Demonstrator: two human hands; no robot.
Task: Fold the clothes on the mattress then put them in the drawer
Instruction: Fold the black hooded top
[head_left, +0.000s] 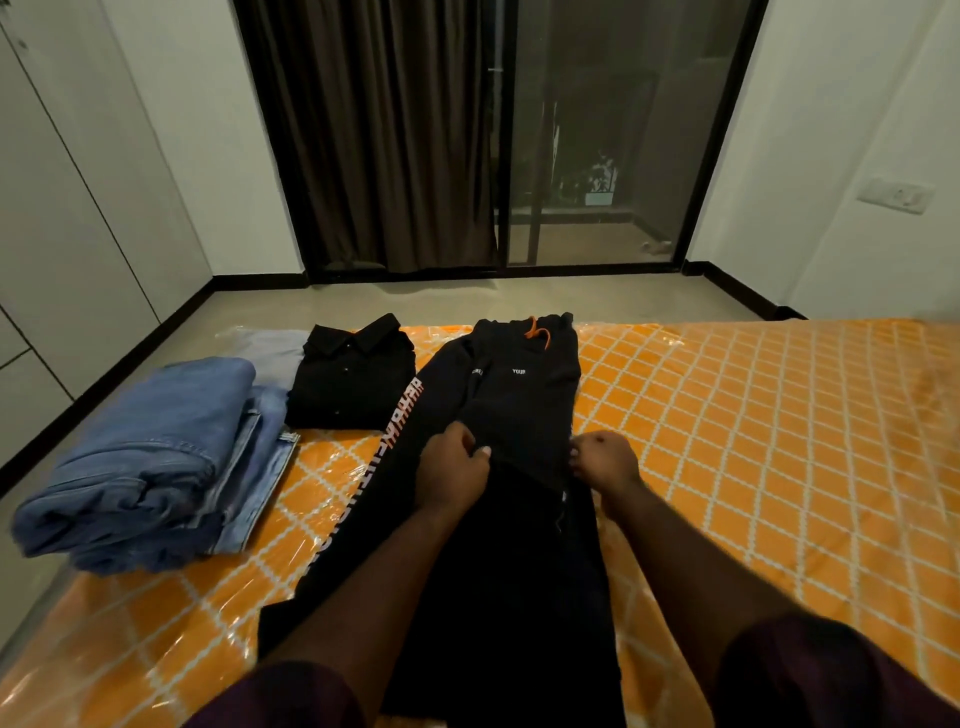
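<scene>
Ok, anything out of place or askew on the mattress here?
Nothing is damaged or spilled. The black track pants lie unevenly: the lettered leg splays out to the left while the left hand and right hand pinch the fabric mid-fold. The folded jeans sit at the left edge of the mattress.

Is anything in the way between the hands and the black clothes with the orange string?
No, nothing is. The left hand and right hand both pinch the black garment on the mattress. The folded jeans and folded black shirt lie off to its left.
</scene>
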